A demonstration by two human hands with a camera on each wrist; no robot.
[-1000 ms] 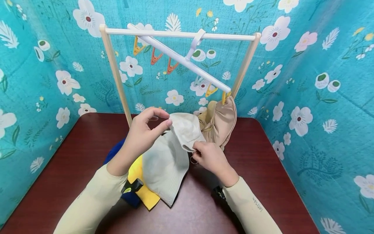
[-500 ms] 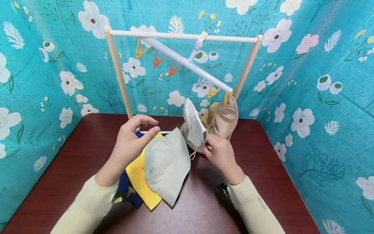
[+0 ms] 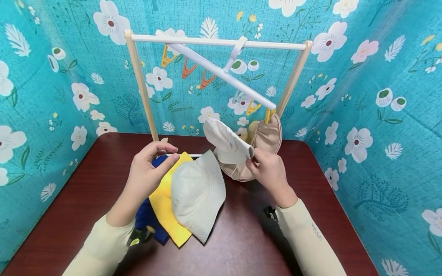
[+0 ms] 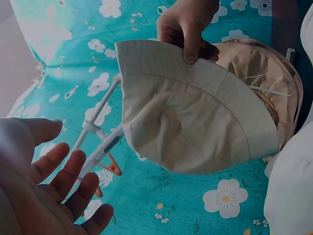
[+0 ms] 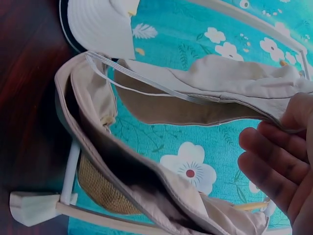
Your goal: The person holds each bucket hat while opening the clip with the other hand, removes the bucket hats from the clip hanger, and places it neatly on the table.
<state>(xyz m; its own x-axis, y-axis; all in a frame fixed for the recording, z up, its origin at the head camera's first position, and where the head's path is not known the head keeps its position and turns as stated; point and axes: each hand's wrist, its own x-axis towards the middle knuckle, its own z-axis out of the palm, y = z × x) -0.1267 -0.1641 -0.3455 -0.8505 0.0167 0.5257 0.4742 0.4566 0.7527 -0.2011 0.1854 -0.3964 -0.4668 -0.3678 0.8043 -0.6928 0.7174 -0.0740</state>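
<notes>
Swung over to the left since 0.5 s ago, the off-white hat (image 3: pixel 228 142) now leans where it stood nearly upright; the right hand (image 3: pixel 269 168) has risen a little to the right with it, and the left hand (image 3: pixel 145 169) has drawn away leftward. I see 2 hands and 1 hat held between them, by the right alone: its thumb and fingers pinch the brim. The left is unfurled, fingers apart, touching nothing. The held hat is in the air, just in front of the tan hat (image 3: pixel 268 136). A white cord (image 5: pixel 161 88) trails from it; I can't count the strands.

On the table (image 3: pixel 224 257) lie 3 more pieces of headwear, overlapping: 1 pale grey hat (image 3: pixel 197 191) on top, 1 yellow hat (image 3: pixel 165 203) under it, and 1 blue hat (image 3: pixel 152 222) lowest, mostly covered. Behind them stands 1 wooden rack (image 3: pixel 142 86) with 2 uprights, and on its rail hangs 1 white hanger (image 3: pixel 214 70), slanting. I make out 6 clips along it: 3 yellow clips (image 3: pixel 268 116), 2 orange clips (image 3: pixel 187 72) and 1 pale blue clip (image 3: pixel 237 97). Only the end yellow clip carries anything: the tan hat.
</notes>
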